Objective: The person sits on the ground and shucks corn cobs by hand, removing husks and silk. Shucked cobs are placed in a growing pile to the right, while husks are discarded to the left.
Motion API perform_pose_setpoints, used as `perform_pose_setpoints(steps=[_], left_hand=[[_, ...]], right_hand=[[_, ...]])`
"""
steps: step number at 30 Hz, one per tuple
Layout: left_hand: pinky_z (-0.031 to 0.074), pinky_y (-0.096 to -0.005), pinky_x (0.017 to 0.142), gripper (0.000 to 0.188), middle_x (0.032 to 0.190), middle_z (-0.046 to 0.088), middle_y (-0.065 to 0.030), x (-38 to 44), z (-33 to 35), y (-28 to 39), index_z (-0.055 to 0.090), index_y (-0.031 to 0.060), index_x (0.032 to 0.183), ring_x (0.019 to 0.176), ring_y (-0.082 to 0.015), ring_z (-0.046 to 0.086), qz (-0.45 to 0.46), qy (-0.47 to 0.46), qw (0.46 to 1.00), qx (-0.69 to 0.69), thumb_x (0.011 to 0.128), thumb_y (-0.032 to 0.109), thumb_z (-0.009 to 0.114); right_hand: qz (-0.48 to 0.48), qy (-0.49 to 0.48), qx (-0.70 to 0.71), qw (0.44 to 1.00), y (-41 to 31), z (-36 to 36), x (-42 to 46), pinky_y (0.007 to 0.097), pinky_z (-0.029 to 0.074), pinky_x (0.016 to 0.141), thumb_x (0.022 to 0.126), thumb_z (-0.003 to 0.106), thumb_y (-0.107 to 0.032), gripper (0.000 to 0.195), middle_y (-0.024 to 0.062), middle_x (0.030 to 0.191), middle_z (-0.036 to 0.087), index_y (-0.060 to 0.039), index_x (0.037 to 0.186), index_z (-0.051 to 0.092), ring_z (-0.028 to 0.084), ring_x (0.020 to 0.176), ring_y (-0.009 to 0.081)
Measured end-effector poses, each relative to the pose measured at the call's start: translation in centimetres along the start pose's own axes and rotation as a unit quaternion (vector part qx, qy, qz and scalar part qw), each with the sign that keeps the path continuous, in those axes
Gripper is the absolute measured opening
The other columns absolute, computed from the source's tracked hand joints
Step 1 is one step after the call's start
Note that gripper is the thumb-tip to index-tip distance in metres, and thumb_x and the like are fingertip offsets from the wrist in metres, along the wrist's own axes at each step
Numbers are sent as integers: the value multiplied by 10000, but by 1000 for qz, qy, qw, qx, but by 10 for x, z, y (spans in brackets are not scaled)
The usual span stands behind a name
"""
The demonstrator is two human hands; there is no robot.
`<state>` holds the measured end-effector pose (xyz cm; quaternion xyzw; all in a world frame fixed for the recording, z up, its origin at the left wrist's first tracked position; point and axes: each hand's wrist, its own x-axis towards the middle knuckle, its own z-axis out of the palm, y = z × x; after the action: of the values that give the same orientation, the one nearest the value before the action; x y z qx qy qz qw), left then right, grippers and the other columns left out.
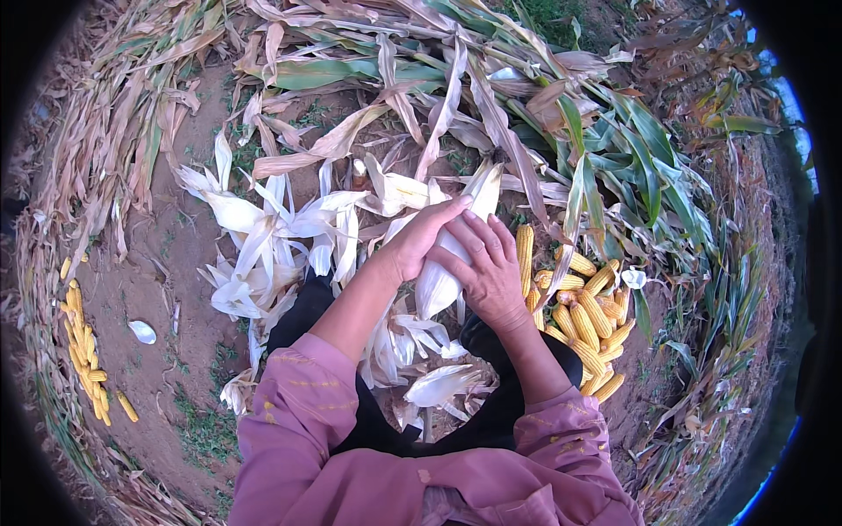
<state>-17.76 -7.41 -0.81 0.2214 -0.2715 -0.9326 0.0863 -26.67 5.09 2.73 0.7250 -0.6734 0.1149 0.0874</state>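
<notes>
An ear of corn in its pale husk (439, 285) lies lengthwise before me, its far tip pointing to the stalks. My left hand (427, 233) rests along its left side, fingers reaching across the top; its thumb side is partly hidden. My right hand (480, 263) lies over the husk from the right with its fingers curled round it. The fingertips of both hands meet near the upper part of the ear. Loose white husks (263, 227) spread to the left and beneath the hands. Husked yellow cobs (585, 322) are piled just right of my right forearm.
Cut corn stalks with dry and green leaves (368, 72) lie across the far side and curve round to the right (658, 177). A second heap of yellow cobs (82, 348) is at the far left, near a single husk piece (142, 332) on bare soil (131, 276).
</notes>
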Motion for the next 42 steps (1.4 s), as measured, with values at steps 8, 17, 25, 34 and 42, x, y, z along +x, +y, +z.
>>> perform_pose_setpoints(steps=[8, 17, 25, 34, 42], left_hand=[[480, -257, 733, 401, 983, 570, -41, 13, 2, 2, 490, 57, 1159, 844, -114, 572, 190, 119, 973, 49, 913, 371, 524], [436, -263, 747, 339, 856, 590, -46, 19, -3, 1, 576, 10, 952, 798, -116, 557, 194, 149, 967, 70, 908, 328, 467], [443, -254, 781, 314, 943, 625, -59, 19, -11, 5, 583, -22, 1061, 846, -114, 582, 211, 110, 966, 105, 874, 207, 479], [443, -237, 799, 296, 958, 625, -39, 16, -13, 12, 579, -24, 1103, 865, -81, 574, 192, 126, 965, 124, 855, 134, 547], [485, -214, 708, 245, 911, 631, -43, 21, -20, 4, 565, -30, 1081, 778, -72, 599, 227, 140, 942, 203, 848, 26, 516]], right_hand=[[346, 27, 558, 754, -1, 16, 7, 398, 330, 1024, 877, 604, -241, 676, 239, 1310, 388, 13, 1362, 207, 407, 1227, 310], [374, -96, 470, 793, 1, 15, 8, 389, 371, 978, 754, 700, -266, 879, 274, 1231, 450, -14, 1379, 135, 487, 1154, 330], [365, -132, 395, 833, 5, 13, 4, 431, 449, 882, 719, 704, -301, 872, 302, 1076, 552, -24, 1355, 176, 578, 1006, 412], [342, -122, 292, 885, 9, 9, 8, 453, 471, 842, 673, 718, -250, 877, 293, 1096, 542, -28, 1346, 202, 577, 975, 434], [332, -117, 272, 896, 9, 14, 7, 455, 473, 836, 661, 716, -220, 883, 288, 1119, 533, -51, 1355, 197, 578, 975, 431]])
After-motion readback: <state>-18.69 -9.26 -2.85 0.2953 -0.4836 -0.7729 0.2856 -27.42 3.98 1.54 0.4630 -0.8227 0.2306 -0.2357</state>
